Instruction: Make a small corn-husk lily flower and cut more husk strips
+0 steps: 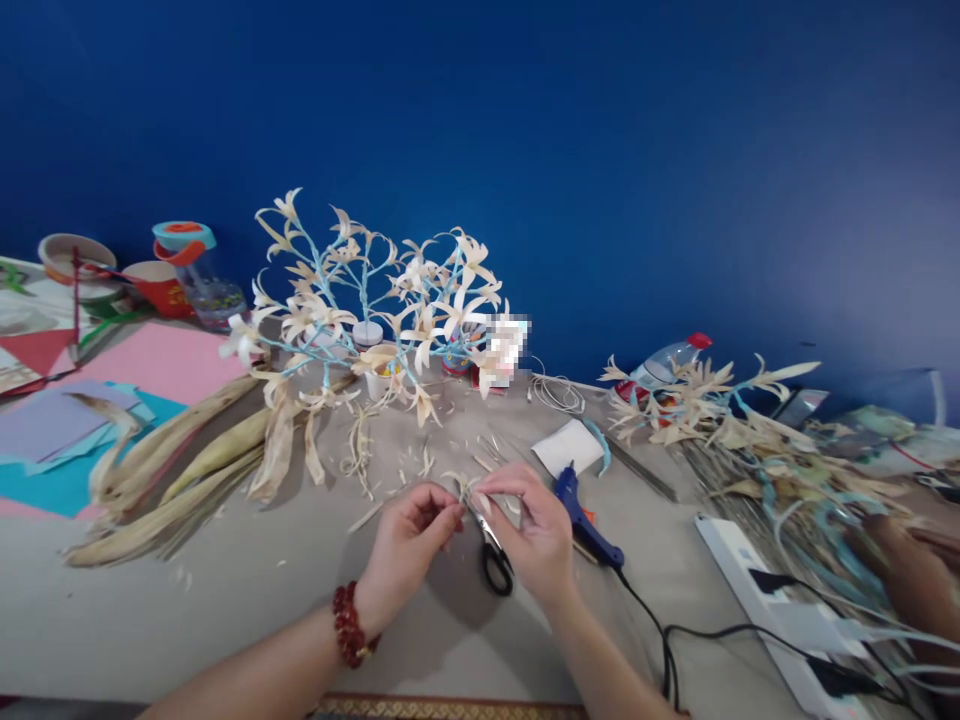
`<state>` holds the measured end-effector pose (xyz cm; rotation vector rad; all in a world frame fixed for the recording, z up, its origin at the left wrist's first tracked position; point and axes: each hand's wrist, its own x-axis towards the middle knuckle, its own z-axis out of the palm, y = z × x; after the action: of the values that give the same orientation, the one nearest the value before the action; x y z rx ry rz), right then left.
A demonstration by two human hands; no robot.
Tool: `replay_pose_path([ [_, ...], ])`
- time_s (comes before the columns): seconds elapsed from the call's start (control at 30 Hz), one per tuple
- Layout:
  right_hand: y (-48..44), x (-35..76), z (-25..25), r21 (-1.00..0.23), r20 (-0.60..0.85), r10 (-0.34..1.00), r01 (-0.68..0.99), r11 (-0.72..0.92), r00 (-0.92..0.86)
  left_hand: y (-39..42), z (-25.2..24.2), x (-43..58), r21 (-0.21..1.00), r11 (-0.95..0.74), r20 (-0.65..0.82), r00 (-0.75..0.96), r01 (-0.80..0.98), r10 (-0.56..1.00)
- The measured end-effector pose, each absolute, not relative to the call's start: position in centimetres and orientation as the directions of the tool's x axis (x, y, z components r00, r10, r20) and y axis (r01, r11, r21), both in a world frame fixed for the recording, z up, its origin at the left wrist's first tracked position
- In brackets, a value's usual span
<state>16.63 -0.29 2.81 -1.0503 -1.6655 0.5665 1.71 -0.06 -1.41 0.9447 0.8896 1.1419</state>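
Observation:
My left hand (pixel 409 545), with a red bead bracelet (pixel 349 625) on its wrist, pinches a small pale husk flower piece (pixel 463 490) at the fingertips. My right hand (pixel 529 530) pinches the same piece from the other side. Both hands hover just above the grey table (pixel 247 590). Black-handled scissors (pixel 495 560) lie on the table between and under the hands. A blue glue gun (pixel 581 515) rests just right of my right hand, its black cord trailing toward me.
A tree of pale husk flowers on light-blue stems (pixel 360 300) stands behind the hands. Dried corn husks (pixel 187 460) lie left, coloured paper (pixel 75 430) beyond them. More husk flowers (pixel 697 400), a white power strip (pixel 757 590) and another person's hand (pixel 907 570) are right.

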Motion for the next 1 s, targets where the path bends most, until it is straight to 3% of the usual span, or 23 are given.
replay_pose_path([
  [1.0,0.1,16.2,1.1,-0.673,0.630,0.775,0.463,0.578,-0.051,-0.3,-1.4,1.7,0.930,0.162,-0.085,0.234,-0.331,0.968],
])
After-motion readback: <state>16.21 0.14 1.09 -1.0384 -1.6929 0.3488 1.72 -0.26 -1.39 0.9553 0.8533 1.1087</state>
